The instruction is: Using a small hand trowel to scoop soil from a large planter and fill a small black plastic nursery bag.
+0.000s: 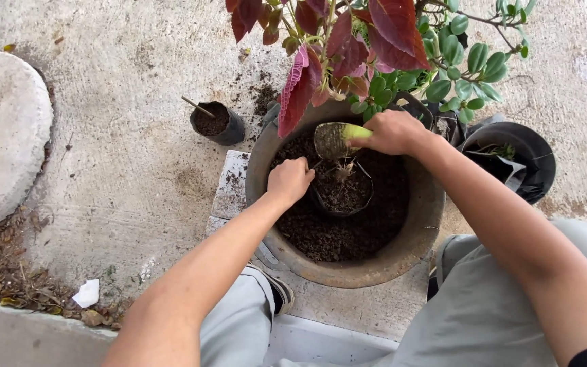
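Down at the centre of the frame, my left hand (289, 179) is closed on the rim of a small black grow bag (340, 192) that sits in the dark soil of a big round basin (416, 238); the fingers curl over the bag's left edge, so I cannot see the fingertips. My right hand (392, 132), just above and right of it, is wrapped tight round the yellow-green handle of a trowel (334, 138), whose soil-dusted blade points left and hangs over the bag's upper edge. A short pale stem stub (343, 170) stands in the bag's soil, just under the blade. Red-leaved plant (348, 41) foliage droops from the top of the frame over the basin's far rim, with a green round-leaved plant (470, 61) beside it at upper right. To the right of the basin stands a black pot (519, 160) with a white scrap inside. At upper left of the basin a second small bag (217, 124) of soil sits on the concrete with a stick poking out. A round concrete slab (5, 129) fills the left edge, dry leaves (8, 278) lie at lower left beside a white scrap (87, 293), and my grey trousers (484, 312) fill the bottom.
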